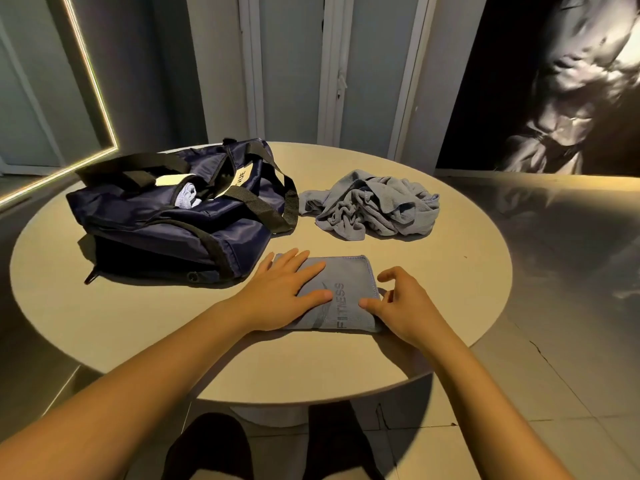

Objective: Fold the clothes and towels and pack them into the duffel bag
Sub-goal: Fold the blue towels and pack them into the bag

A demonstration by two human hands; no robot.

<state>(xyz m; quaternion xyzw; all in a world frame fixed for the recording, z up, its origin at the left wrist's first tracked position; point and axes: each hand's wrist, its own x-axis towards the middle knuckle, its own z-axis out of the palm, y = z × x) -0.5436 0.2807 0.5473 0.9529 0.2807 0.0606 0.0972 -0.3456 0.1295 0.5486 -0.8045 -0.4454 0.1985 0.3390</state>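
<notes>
- Left hand (287,289) flat, pressing the folded towel (349,289) on the desk (450,289); right hand (401,303) thumb at the towel's edge, grasp indeterminable.
- Risk: a one-sided lift lets the layers unfold.
- Risk: the slumped duffel bag (166,220) mouth may snag it.

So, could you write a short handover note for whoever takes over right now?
Left hand: flat on the folded towel.
Right hand: thumb on that towel's right edge, fingers curled; grip unclear.
Things: folded towel near the front of the table; duffel bag open at left, a blue cloth inside; crumpled pile right of the bag.
Done: one towel folded, one cloth in the bag.
Left: pack this towel, then fold and pack the pile.
</notes>
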